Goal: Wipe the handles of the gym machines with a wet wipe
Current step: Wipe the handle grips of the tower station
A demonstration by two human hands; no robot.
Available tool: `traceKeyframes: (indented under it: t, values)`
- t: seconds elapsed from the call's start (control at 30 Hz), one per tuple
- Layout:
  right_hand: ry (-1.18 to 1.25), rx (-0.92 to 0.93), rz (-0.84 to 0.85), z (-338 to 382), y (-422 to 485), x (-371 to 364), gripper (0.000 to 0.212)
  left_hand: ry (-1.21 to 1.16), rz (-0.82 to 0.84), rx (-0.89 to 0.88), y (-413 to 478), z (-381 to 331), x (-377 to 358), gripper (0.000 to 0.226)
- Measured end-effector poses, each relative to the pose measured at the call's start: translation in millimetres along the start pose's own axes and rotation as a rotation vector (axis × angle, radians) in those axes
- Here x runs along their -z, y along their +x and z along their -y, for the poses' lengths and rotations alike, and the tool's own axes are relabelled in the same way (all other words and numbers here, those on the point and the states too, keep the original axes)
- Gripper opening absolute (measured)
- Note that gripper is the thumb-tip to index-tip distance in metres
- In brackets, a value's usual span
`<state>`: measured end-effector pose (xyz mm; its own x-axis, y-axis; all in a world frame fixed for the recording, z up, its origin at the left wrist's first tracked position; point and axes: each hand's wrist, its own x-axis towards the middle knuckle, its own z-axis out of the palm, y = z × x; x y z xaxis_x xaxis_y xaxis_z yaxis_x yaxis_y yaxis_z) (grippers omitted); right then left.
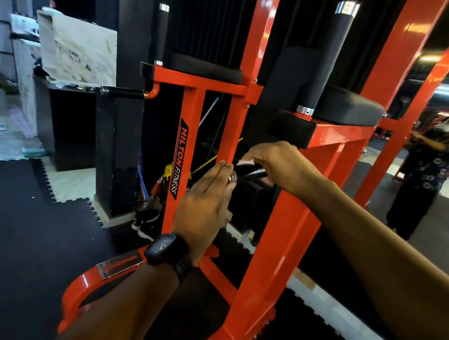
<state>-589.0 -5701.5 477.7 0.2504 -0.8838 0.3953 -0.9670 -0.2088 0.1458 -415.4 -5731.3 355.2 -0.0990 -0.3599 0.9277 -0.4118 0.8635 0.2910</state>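
Observation:
An orange gym machine (280,232) fills the middle of the view. A short black handle (248,171) with a chrome end cap sticks out at its near right side. My right hand (277,162) wraps over this handle and presses a white wet wipe (244,163) onto it. My left hand (205,204), a black watch on its wrist, lies with straight fingers against the handle's chrome end. Other black handles show: a horizontal one (121,92) at left, an upright one (160,34) and a long upright one (329,61).
Black arm pads (348,105) top the frame. A chrome footplate (120,265) sits low left. Black floor mats (15,230) cover the left. A black counter with a marble block (77,49) stands behind. A mirror at right reflects a person (427,170).

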Motion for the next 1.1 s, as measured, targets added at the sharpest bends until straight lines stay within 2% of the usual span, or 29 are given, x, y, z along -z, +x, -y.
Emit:
traceKeyframes:
  t: [0.1, 0.17, 0.23, 0.3, 0.37, 0.47, 0.53, 0.6, 0.73, 0.83, 0.9, 0.97, 1.03, 1.1]
  values:
    - [-0.002, -0.162, -0.109, -18.3, -2.5, -12.4, 0.038, -0.062, 0.051, 0.063, -2.1, -2.3, 4.4, 0.042]
    - [0.09, -0.23, -0.248, -15.1, -7.1, -22.4, 0.035, -0.07, 0.049, 0.076, -1.4, -3.7, 5.6, 0.043]
    - [0.254, -0.302, -0.441, -0.1, -15.8, -36.1, 0.03, -0.056, 0.033, 0.072, -0.7, -4.2, 4.0, 0.044]
    - [0.505, -0.541, -0.681, 21.2, -25.5, -53.0, 0.026, -0.029, 0.005, 0.065, -1.1, -4.0, 1.6, 0.046]
    - [0.647, -0.685, -0.833, 46.5, -30.5, -74.6, 0.024, -0.002, -0.005, 0.064, -1.6, -3.5, 0.1, 0.044]
    - [0.784, -0.658, -0.935, 66.0, -34.2, -92.8, 0.026, -0.009, 0.0, 0.063, -2.4, -1.4, -1.0, 0.041]
    - [0.892, -0.764, -1.038, 56.3, -29.3, -92.7, 0.028, -0.016, -0.005, 0.069, -3.1, -1.4, -1.9, 0.04]
    - [1.06, -0.915, -1.076, 60.6, -21.1, -89.0, 0.026, -0.012, -0.018, 0.071, -4.0, -0.2, -3.1, 0.038]
    - [1.073, -0.855, -1.124, 79.4, -21.3, -92.7, 0.032, 0.016, -0.031, 0.057, -4.1, -0.1, -3.7, 0.037]
    - [1.388, -1.097, -1.178, 66.0, -17.7, -86.3, 0.011, 0.028, -0.023, 0.073, -4.9, -0.3, -3.2, 0.036]
    - [1.593, -1.158, -1.109, 73.7, -15.3, -86.5, 0.009, 0.024, -0.031, 0.076, -4.6, -0.2, -3.0, 0.036]
    - [1.789, -1.152, -1.053, 86.3, -13.1, -86.8, 0.013, 0.015, -0.039, 0.088, -3.5, -1.7, -2.5, 0.036]
    - [2.015, -1.128, -1.059, 92.3, -12.7, -86.8, 0.008, 0.025, -0.038, 0.081, -3.2, -2.1, -1.2, 0.036]
    - [2.168, -1.043, -1.022, 101.3, -14.8, -83.2, 0.015, 0.048, -0.026, 0.052, -3.3, -1.4, 0.1, 0.037]
